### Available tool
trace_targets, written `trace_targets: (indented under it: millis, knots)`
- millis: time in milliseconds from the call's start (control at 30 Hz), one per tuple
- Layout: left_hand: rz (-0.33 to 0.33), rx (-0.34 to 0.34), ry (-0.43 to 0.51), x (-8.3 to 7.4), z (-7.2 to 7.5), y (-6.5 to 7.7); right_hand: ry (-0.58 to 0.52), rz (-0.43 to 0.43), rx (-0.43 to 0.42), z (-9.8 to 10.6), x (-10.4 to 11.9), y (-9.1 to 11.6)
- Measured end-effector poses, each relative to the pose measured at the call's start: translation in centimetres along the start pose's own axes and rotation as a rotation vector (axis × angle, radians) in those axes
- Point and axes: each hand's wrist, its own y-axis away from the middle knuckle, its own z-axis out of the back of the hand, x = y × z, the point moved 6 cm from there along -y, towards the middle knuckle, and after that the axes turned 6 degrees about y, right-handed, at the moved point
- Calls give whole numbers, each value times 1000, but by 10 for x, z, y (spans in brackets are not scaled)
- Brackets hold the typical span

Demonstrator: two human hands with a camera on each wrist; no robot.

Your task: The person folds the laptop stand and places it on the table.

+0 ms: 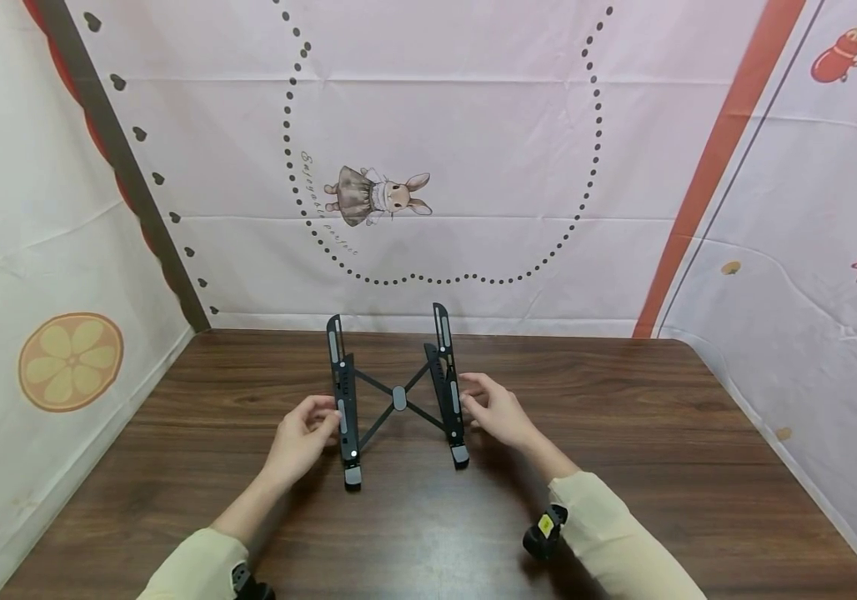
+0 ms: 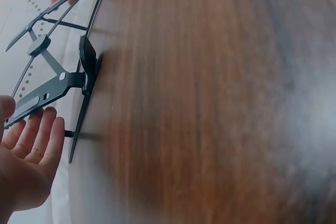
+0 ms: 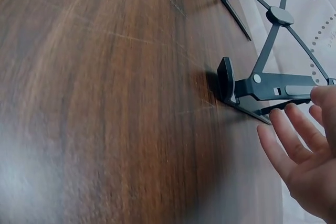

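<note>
A black folding laptop stand [image 1: 399, 398] is spread open on the table, its two side rails joined by crossed bars with a grey oval hub. Grey pads and raised front lips show on the rails. My left hand [image 1: 301, 439] pinches the left rail from outside; in the left wrist view its thumb is above the rail and its fingers [image 2: 39, 140] underneath. On the other side, my right hand [image 1: 499, 412] holds the right rail, its thumb on the rail's upper face and the other fingers [image 3: 294, 140] loosely spread below.
The stand rests on a dark brown wooden table [image 1: 428, 533] near its far edge. White printed cloth [image 1: 458, 150] hangs behind and at both sides. Black wrist cameras [image 1: 544, 533] sit over the pale sleeves [image 1: 616, 533].
</note>
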Motion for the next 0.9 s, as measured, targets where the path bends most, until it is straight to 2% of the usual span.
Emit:
trace_targets:
  millis: [133, 467, 900]
  knots:
    - [5, 1, 26, -1, -3, 0, -49, -37, 8, -4, 0, -1]
    - [27, -16, 28, 0, -8, 0, -53, -27, 0, -10, 0, -3]
    - [49, -17, 36, 2, -10, -1, -56, -73, -18, -13, 0, -5]
